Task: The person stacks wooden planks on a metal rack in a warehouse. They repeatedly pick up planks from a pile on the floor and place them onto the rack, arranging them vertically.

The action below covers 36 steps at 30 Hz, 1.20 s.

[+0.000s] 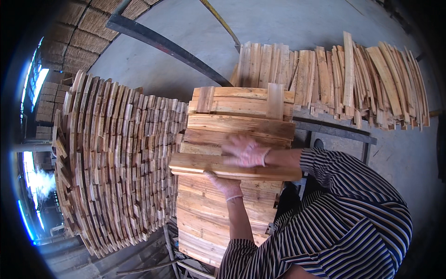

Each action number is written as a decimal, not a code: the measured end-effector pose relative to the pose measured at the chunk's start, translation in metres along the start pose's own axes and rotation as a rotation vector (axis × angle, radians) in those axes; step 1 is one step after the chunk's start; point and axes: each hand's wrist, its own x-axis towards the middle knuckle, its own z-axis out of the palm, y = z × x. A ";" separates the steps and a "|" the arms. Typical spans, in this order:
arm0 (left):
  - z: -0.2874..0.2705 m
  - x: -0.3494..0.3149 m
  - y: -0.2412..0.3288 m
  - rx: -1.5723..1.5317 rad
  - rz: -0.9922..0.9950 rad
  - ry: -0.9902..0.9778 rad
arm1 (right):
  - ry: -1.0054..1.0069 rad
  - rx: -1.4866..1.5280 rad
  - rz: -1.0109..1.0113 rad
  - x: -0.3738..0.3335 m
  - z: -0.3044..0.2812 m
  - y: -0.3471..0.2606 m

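Note:
A pale wooden plank lies crosswise on top of a layered stack of boards, raised above them, with what looks like a second board edge under it. My left hand, in a pinkish knit glove, is closed on the plank's near edge. Its fingertips are partly hidden. Over the far side of the plank is my gloved right hand, smeared by motion, fingers spread. Whether its palm touches the wood I cannot tell. Two short wooden strips, one left and one right, lie across the stack's far boards.
To the left rises a tall pile of many planks, close beside the stack. Loose slats lie in a row at the far right on a dark metal frame. A dark beam slants in from the upper left above the grey floor.

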 end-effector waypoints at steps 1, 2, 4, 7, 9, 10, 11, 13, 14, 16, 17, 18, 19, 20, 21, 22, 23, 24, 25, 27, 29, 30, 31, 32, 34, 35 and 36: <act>0.003 0.003 0.004 -0.020 0.042 -0.017 | -0.130 0.178 -0.022 -0.017 0.000 -0.016; 0.000 0.010 0.007 -0.137 -0.004 -0.046 | -0.188 0.174 0.047 -0.025 -0.023 -0.040; 0.030 0.007 0.001 -0.153 -0.089 -0.064 | -0.196 0.141 0.155 -0.031 -0.050 -0.043; 0.051 0.012 -0.003 -0.080 -0.056 -0.007 | -0.079 0.104 0.094 -0.009 -0.071 -0.019; 0.050 0.019 -0.009 -0.077 -0.092 -0.027 | 0.068 0.008 0.101 0.019 -0.096 0.013; 0.043 0.027 -0.012 -0.194 -0.095 -0.244 | 0.039 -0.016 0.120 0.040 -0.109 0.027; 0.033 0.032 -0.010 -0.269 -0.122 -0.308 | 0.012 -0.040 0.138 0.058 -0.120 0.039; 0.032 0.045 -0.014 -0.414 -0.220 -0.460 | 0.113 -0.138 0.128 0.073 -0.104 0.098; 0.030 0.049 -0.013 -0.435 -0.216 -0.454 | 0.145 -0.176 0.108 0.083 -0.086 0.112; 0.031 0.050 -0.015 -0.397 -0.241 -0.447 | 0.215 -0.251 0.100 0.081 -0.077 0.115; 0.033 0.051 -0.015 -0.376 -0.258 -0.448 | 0.254 -0.289 0.099 0.077 -0.074 0.117; 0.036 0.050 -0.015 -0.368 -0.250 -0.423 | 0.284 -0.421 0.108 0.074 -0.073 0.119; 0.033 0.050 -0.011 -0.360 -0.230 -0.397 | 0.212 -0.401 0.136 0.075 -0.072 0.099; 0.034 0.054 -0.008 -0.353 -0.214 -0.374 | 0.141 -0.383 0.168 0.072 -0.069 0.075; 0.039 0.057 -0.004 -0.307 -0.134 -0.259 | 0.118 -0.260 0.066 0.050 -0.069 0.038; 0.077 0.053 -0.011 -0.247 -0.111 -0.183 | 0.203 -0.158 -0.063 0.035 -0.059 0.048; 0.093 0.048 -0.010 -0.190 -0.050 -0.076 | 0.055 -0.011 -0.003 0.026 -0.066 0.034; 0.093 0.054 -0.006 -0.029 -0.014 -0.164 | -0.093 0.125 0.056 0.018 -0.072 0.011; 0.085 0.068 -0.002 0.129 0.035 -0.242 | -0.326 0.200 0.174 0.021 -0.099 -0.009; 0.085 0.094 -0.003 0.458 0.117 -0.433 | -0.145 0.245 0.198 0.039 -0.124 0.006; 0.070 0.090 -0.016 1.564 0.464 -0.385 | 0.215 -0.139 -0.049 0.065 -0.133 0.053; 0.098 0.077 -0.035 1.956 0.430 -0.466 | 0.241 -0.013 0.137 0.083 -0.148 0.109; 0.074 0.068 -0.027 2.370 0.306 -0.374 | 0.168 -0.248 0.129 0.101 -0.154 0.085; 0.098 0.069 -0.036 2.318 0.373 -0.443 | 0.389 -0.360 0.128 0.103 -0.158 0.135; 0.092 0.075 -0.035 2.243 0.376 -0.453 | 0.328 -0.393 0.108 0.101 -0.130 0.165; 0.085 0.078 -0.029 2.250 0.362 -0.430 | 0.293 -0.403 0.094 0.105 -0.117 0.168; 0.088 0.076 -0.033 2.244 0.348 -0.431 | 0.338 -0.414 0.111 0.101 -0.111 0.171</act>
